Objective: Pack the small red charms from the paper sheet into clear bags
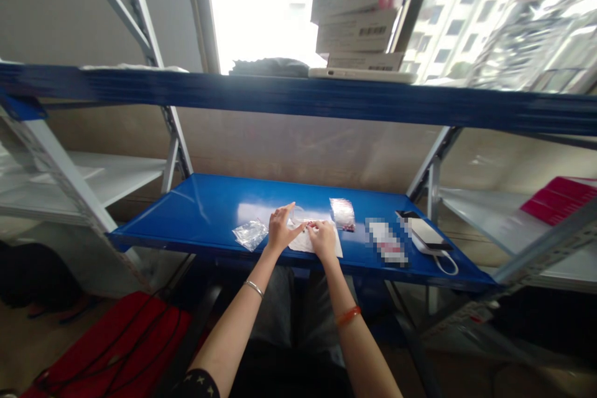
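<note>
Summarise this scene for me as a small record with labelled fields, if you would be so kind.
Work surface: blue shelf
Left hand: spread, over the left part of a white sheet
Right hand: fingers bent, over the same sheet; grip unclear
Left of hands: clear plastic packaging
Right of hands: clear packets, a pixelated item, a white device with a cable
Upper shelf: stacked boxes

Blue metal shelving (289, 96) (pale uprights at both sides) stands before a bright window (261, 6)
</note>
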A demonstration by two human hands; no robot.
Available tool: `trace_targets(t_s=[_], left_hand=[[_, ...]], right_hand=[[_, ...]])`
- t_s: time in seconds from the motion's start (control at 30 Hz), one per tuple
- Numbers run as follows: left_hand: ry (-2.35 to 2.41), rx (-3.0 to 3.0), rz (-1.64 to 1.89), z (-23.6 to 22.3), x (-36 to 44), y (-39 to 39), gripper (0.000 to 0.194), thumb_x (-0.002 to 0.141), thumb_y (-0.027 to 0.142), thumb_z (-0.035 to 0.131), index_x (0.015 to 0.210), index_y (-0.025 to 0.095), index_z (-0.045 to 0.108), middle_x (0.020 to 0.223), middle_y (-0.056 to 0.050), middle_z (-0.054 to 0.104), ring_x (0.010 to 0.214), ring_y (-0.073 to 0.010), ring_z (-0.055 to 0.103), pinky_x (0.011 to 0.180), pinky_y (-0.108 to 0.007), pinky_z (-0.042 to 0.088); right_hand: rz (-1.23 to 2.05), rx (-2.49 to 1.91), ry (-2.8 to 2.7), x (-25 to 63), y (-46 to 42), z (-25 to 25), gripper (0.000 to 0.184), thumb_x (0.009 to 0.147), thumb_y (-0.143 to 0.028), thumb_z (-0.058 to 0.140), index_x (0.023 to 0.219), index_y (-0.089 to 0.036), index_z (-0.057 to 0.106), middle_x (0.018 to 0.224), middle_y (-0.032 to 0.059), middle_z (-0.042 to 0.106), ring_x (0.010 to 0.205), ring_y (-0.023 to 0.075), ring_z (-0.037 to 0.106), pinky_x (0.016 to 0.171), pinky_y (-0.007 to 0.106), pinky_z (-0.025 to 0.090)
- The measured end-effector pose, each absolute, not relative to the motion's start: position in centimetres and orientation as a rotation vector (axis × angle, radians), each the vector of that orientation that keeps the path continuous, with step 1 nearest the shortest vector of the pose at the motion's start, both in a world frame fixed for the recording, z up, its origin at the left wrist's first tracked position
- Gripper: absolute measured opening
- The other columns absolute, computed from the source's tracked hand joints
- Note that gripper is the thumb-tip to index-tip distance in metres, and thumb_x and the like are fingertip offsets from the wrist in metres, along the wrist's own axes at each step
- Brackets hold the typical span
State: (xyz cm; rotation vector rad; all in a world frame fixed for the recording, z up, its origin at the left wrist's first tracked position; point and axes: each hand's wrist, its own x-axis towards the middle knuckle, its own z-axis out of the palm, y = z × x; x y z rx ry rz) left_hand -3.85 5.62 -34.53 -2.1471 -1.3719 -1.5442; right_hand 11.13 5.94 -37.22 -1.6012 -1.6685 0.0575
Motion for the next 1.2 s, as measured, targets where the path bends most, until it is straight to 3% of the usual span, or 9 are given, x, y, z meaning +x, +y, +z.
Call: trace_targets(t_s=[0.23,0.57,0.73,0.83,1.0,1.2], left_hand=[[-1.366,-2.142,-1.558,-34.5,-3.8,5.6,0.055,0.074,0.043,0.065,0.122,0.02,0.05,0.113,-0.01,0.063,0.105,-0.0246,0.057,0.09,-0.038,0.043],[-1.362,-2.151,-1.515,-34.6,-3.9,5.8,0.059,0.075,0.048,0.062,0.123,0.018,0.049,0.114,-0.012,0.062,0.106,-0.0252,0.057,0.089,-0.038,0.044],[-1.355,-2.159,-1.542,-34.7,-3.9,5.8,0.058,0.075,0.048,0.063,0.123,0.018,0.049,0.114,-0.011,0.063,0.106,-0.0251,0.057,0.09,-0.038,0.042],[-1.372,-2.16,-1.552,-34.6,-3.9,5.7,0.057,0.075,0.046,0.064,0.123,0.019,0.049,0.114,-0.011,0.063,0.105,-0.0254,0.057,0.09,-0.038,0.042],[-1.377,-2.171,-1.555,-34.6,-3.9,5.7,0.056,0.074,0.041,0.065,0.124,0.021,0.048,0.115,-0.009,0.062,0.106,-0.0242,0.056,0.089,-0.037,0.042],[-1.376,-2.168,-1.555,-34.6,-3.9,5.7,0.055,0.075,0.04,0.065,0.123,0.02,0.048,0.115,-0.009,0.062,0.106,-0.0236,0.056,0.089,-0.036,0.042]], right_hand=[[0.15,-1.445,-1.542,11.1,5.5,-36.5,0.024,0.081,-0.033,0.05,0.079,-0.015,0.066,0.076,0.0067,0.059,0.077,0.02,0.054,0.074,0.031,0.041],[0.218,-1.186,-1.469,9.4,4.4,-30.7,0.028,0.082,-0.041,0.052,0.082,-0.018,0.068,0.083,0.0063,0.059,0.079,0.0187,0.054,0.073,0.031,0.043],[0.205,-1.29,-1.385,9.1,4.4,-32.8,0.032,0.085,-0.037,0.045,0.091,-0.015,0.067,0.085,0.0079,0.059,0.072,0.0171,0.053,0.067,0.028,0.042],[0.125,-1.454,-1.4,9.2,4.4,-34.9,0.03,0.084,-0.034,0.045,0.09,-0.014,0.067,0.081,0.0081,0.06,0.076,0.0191,0.053,0.071,0.03,0.041],[0.047,-1.694,-1.614,8.9,4.2,-36.5,0.026,0.081,-0.035,0.052,0.085,-0.018,0.071,0.086,0.0086,0.062,0.087,0.022,0.053,0.075,0.03,0.038],[0.034,-1.786,-1.673,8.7,4.3,-36.3,0.019,0.08,-0.032,0.057,0.083,-0.023,0.074,0.086,0.0077,0.063,0.086,0.022,0.053,0.07,0.029,0.037]])
